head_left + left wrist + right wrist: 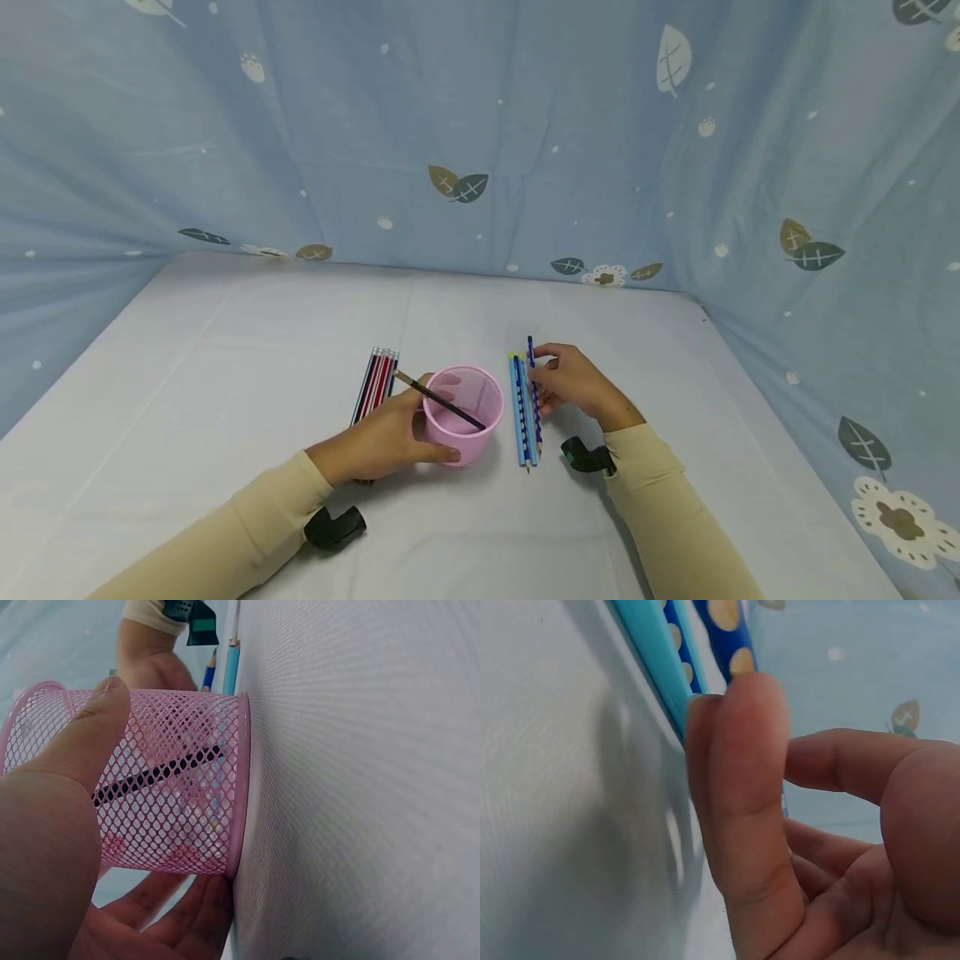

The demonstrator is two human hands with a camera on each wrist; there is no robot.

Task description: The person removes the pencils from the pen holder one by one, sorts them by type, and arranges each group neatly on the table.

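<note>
A pink mesh pen cup [471,446] stands on the table, and my left hand [386,440] grips it from the left, thumb on the near side. Inside leans one dark pencil [438,402], its end jutting over the rim. To the cup's right, my right hand [573,385] pinches a dark blue pencil with pale spots [724,626] near its upper part. That pencil is slightly raised beside a row of light blue pencils [517,417] and another spotted blue one. In the right wrist view, fingers cover much of the held pencil.
Several red and black striped pencils [375,379] lie side by side left of the cup, partly behind the left forearm. White cloth [300,333] covers the table. A blue leaf-print curtain [525,125] hangs at the back and sides.
</note>
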